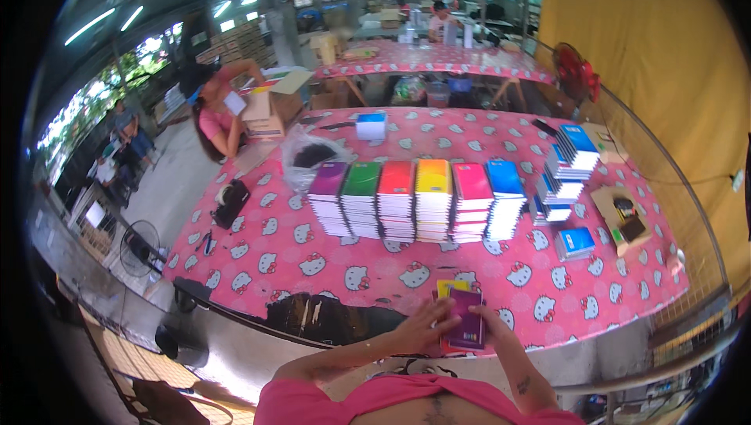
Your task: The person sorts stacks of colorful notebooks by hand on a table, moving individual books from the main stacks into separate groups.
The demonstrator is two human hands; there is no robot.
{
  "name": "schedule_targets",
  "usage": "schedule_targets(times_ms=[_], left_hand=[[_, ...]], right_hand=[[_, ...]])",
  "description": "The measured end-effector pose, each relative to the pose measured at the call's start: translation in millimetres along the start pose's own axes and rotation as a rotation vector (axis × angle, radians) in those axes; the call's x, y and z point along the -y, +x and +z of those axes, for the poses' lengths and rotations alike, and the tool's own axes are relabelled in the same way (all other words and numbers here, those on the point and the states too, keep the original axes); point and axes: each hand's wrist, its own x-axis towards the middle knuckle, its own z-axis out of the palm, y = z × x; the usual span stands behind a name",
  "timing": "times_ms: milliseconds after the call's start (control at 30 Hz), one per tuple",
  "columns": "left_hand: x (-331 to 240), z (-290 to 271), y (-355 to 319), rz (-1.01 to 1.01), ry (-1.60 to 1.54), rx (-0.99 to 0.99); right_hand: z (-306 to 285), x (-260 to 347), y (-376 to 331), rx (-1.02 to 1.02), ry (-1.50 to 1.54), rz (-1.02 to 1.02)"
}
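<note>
Left hand (422, 325) and right hand (486, 317) both grip the purple notebook (467, 319) between them.

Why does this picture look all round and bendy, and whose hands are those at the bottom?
The picture comes from a small wide camera worn on a person's head, looking down. That lens bends straight lines near the rim, so the table looks curved. There is no machine here, just a person working with two bare hands. The left hand and the right hand come up from the bottom and together hold a small stack of notebooks, purple on top. On the pink patterned table stands a row of notebook piles in purple, green, red, yellow, pink and blue. To the right are more blue notebooks. Further back, another person works beside cardboard boxes.
</note>
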Motion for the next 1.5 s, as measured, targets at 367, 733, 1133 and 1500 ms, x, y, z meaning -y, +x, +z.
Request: schedule_targets(times_ms=[367, 733, 1133, 1500], left_hand=[[34.7, 52.3, -25.3, -0.617, -1.498, -0.123], [25.5, 60.6, -17.1, -0.405, -1.147, -0.174], [53.3, 83.7, -27.9, -0.449, -1.108, -0.071], [24.0, -65.7, 41.6, -0.274, -0.329, 0.070]], right_hand=[[21.4, -74.0, 21.5, 0.158, -0.681, -0.865], [36.0, -87.0, 20.4, -0.178, -0.626, -1.218], [35.8, -95.8, 36.4, -0.220, -0.562, -1.035], [40.3, -79.8, 17.9, -0.254, -0.715, -0.870]])
